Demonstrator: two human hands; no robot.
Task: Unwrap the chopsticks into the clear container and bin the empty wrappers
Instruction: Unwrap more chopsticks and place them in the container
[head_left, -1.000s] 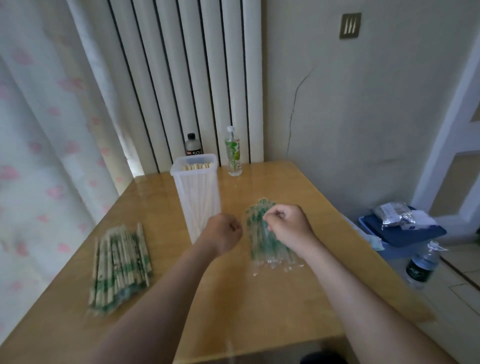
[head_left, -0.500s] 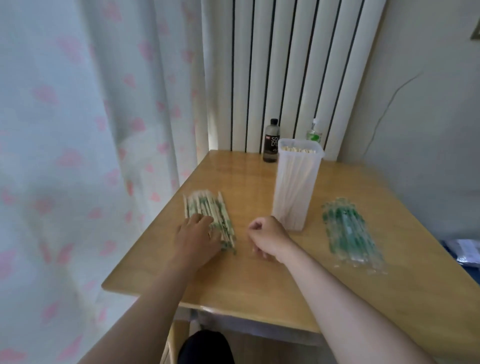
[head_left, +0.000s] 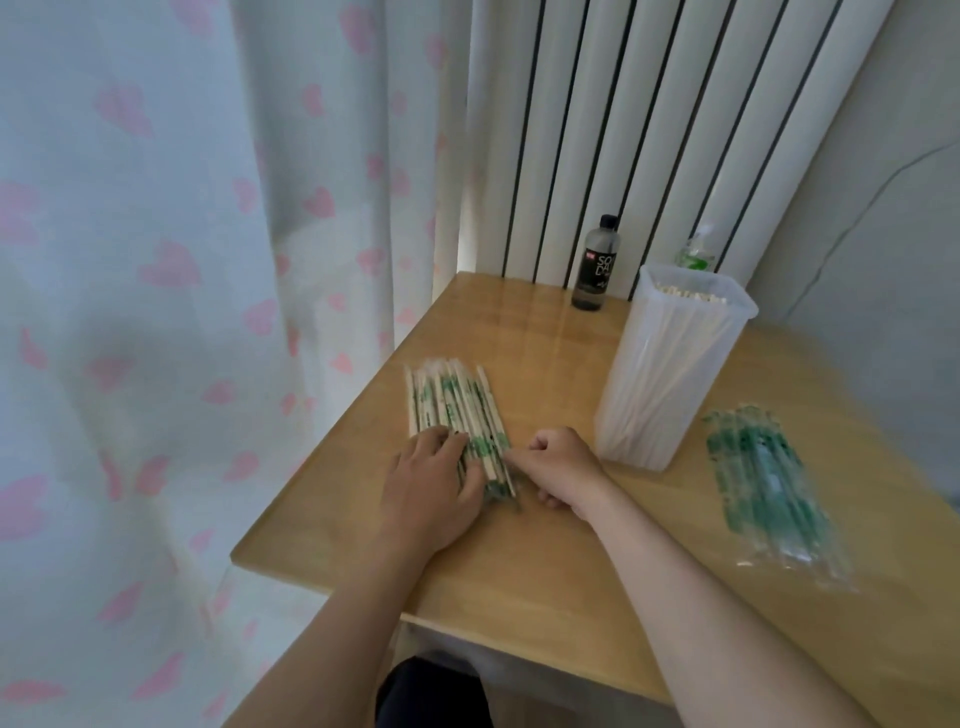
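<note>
Tabletop (head_left: 545, 582) mid-frame, left hand (head_left: 428, 493) flat on wrapped chopsticks (head_left: 452, 400), right hand (head_left: 558, 467) curled, pinch unclear, risk of sloppy tug scattering pile.

The wrapped chopsticks (head_left: 457, 415) are being kept near the left edge of the table (head_left: 545, 566), the clear container (head_left: 670, 374) is being stood to their right, and the empty wrappers (head_left: 769, 483) are being left further right
</note>
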